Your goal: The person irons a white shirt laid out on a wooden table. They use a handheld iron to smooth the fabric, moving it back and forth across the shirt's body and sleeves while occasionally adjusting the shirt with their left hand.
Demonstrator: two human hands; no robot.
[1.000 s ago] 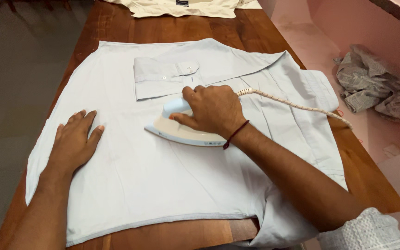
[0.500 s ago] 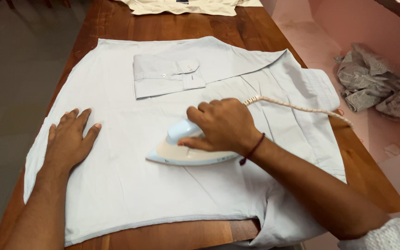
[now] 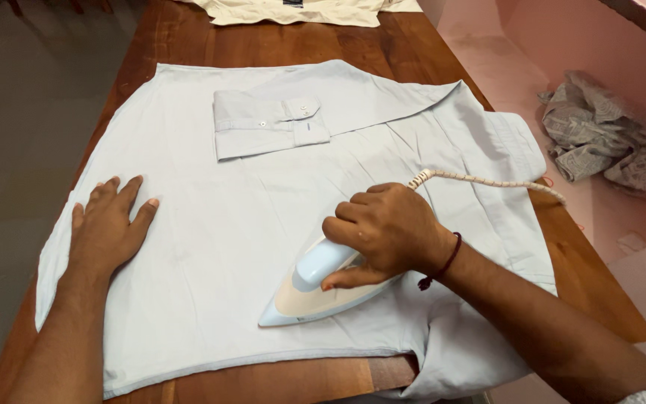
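On the wooden table (image 3: 188,45), the right hand (image 3: 386,228) grips the iron (image 3: 304,292) at six o'clock on the pale blue shirt (image 3: 211,224). At nine o'clock the left hand (image 3: 106,224) lies flat, fingers spread; a folded cuff (image 3: 263,123) and cream garment (image 3: 293,11) lie toward twelve, crumpled cloth (image 3: 600,135) at three.

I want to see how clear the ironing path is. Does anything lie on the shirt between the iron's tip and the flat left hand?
Nothing visible does. Between the iron in the right hand and the left hand there is only flat shirt. The folded cuff lies farther up.
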